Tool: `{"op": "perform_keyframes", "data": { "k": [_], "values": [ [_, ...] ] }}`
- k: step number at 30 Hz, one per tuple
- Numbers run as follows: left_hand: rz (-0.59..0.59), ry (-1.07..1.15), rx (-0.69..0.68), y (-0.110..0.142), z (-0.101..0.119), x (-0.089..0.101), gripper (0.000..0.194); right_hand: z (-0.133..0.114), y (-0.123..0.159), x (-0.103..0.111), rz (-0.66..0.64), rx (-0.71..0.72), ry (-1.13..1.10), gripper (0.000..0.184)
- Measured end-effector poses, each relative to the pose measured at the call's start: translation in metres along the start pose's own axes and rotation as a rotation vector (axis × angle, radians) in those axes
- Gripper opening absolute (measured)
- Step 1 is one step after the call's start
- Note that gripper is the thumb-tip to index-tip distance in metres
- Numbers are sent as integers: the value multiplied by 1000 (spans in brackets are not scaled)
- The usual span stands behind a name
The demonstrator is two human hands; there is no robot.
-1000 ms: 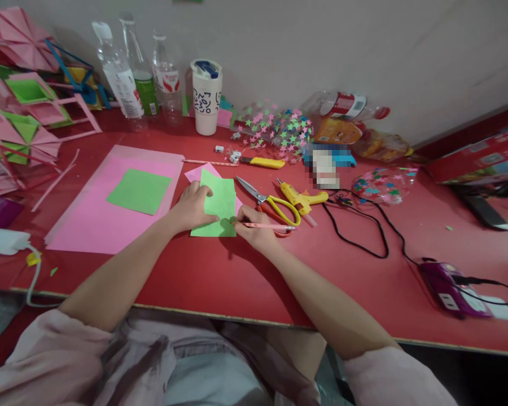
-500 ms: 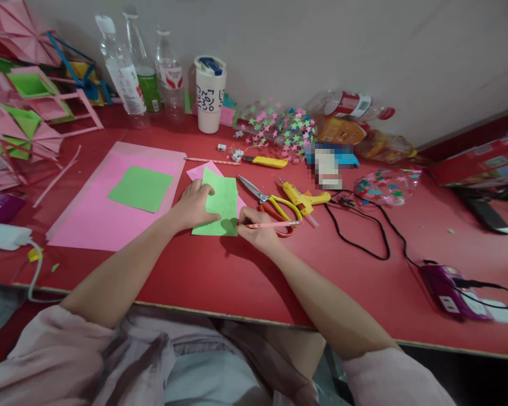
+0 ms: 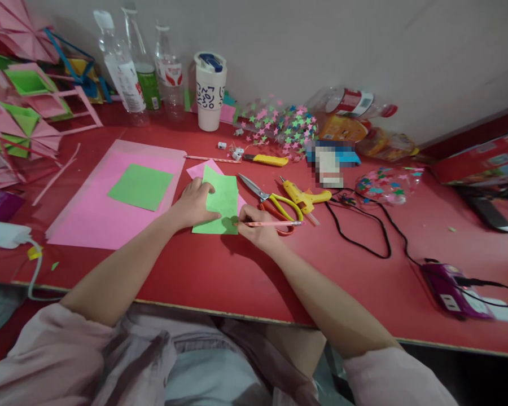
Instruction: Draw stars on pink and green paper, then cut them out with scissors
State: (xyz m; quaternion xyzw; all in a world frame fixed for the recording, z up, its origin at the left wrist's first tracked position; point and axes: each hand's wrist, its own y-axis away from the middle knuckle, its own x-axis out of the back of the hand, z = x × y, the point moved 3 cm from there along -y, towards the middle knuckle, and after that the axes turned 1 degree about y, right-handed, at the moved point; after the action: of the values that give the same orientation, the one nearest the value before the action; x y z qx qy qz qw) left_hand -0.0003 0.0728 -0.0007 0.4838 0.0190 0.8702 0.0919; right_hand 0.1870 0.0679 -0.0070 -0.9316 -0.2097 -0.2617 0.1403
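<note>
My left hand (image 3: 193, 204) rests with thumb and fingers apart on the left side of a green sheet of paper (image 3: 223, 197), pressing it to the table. Pinched in my right hand (image 3: 256, 225) is a pink pencil (image 3: 275, 224), its tip at the lower right of that sheet and its eraser end pointing right. Pink paper (image 3: 203, 169) peeks out from under the green sheet. Just past my right hand lie scissors (image 3: 275, 202) with yellow and red handles. Left of my left hand, a green square (image 3: 141, 187) lies on larger pink sheets (image 3: 84, 220).
Behind the papers lie a second pencil (image 3: 211, 159) and a yellow utility knife (image 3: 266, 160). A yellow glue gun (image 3: 305, 196) with a black cord sits to the right. Bottles (image 3: 125, 79), a white tumbler (image 3: 210, 93) and bags of paper stars (image 3: 279, 127) line the wall. Folded paper crafts (image 3: 25, 113) fill the left.
The pencil tip has shifted only slightly along the lower right of the green sheet. My left hand keeps its place on the paper; the view has tilted a little.
</note>
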Motion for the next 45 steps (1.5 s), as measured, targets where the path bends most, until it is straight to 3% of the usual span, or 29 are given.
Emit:
{"op": "perform_keyframes", "data": {
  "k": [21,45],
  "values": [
    [2,25,8,1,2,2,54,-4,2,-3,-63,21,-68,14],
    [3,22,1,0,0,1,54,-4,3,2,107,-69,107,19]
  ]
}}
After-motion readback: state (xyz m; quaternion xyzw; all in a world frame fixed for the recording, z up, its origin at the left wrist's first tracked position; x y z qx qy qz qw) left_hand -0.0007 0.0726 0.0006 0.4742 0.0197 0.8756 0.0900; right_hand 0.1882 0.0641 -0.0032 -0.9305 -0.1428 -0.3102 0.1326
